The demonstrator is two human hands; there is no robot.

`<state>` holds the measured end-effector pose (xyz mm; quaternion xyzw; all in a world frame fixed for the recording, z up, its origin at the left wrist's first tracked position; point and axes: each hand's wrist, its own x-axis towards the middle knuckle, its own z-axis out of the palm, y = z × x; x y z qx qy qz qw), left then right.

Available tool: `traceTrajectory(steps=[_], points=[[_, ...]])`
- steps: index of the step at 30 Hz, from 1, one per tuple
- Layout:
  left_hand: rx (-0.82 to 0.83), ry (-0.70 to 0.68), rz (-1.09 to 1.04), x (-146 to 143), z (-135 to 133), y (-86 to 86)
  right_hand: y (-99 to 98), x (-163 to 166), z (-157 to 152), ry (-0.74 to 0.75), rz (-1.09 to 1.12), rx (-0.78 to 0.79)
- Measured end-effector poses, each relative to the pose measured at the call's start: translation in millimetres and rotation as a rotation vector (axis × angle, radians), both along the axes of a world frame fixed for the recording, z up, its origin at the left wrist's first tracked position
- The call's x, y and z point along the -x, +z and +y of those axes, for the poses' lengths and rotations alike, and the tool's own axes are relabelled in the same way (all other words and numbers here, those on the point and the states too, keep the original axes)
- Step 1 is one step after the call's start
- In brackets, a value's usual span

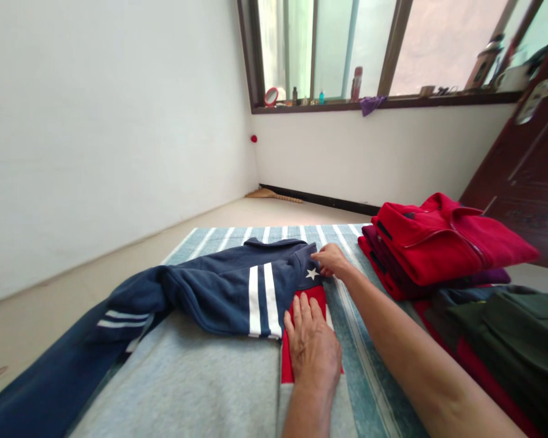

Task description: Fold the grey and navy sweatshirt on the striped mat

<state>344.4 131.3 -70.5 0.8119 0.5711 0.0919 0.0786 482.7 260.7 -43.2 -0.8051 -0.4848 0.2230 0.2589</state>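
Note:
A navy, grey and red sweatshirt (219, 292) with white stripes and a white star lies spread on a striped mat (360, 340). One navy sleeve is folded across the chest, and the other trails off to the lower left. My left hand (313, 344) lies flat, fingers together, on the red panel at the garment's right edge. My right hand (332, 260) reaches further forward and pinches the navy shoulder fabric beside the star.
A stack of folded red and maroon garments (433, 243) sits on the mat to the right, with dark green clothes (506, 334) nearer me. A dark wooden door (530, 176) stands at right. White walls, a windowsill with bottles (356, 85), and a broom (274, 194) lie beyond.

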Motion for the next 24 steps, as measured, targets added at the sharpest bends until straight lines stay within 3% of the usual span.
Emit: traceTrajectory(steps=[5,12,18,24], points=[[-0.036,0.026,-0.017,-2,1,0.2,-13.2,9,-13,0.003,0.250,-0.003],[-0.067,0.038,-0.046,-2,6,-2.3,-19.7,19,-16,-0.060,0.334,-0.166],[-0.070,0.051,-0.112,0,5,-1.9,-19.0,5,-41,0.117,0.582,-0.062],[-0.090,0.066,-0.144,0,7,1.6,-30.2,17,-39,0.051,0.551,-0.200]])
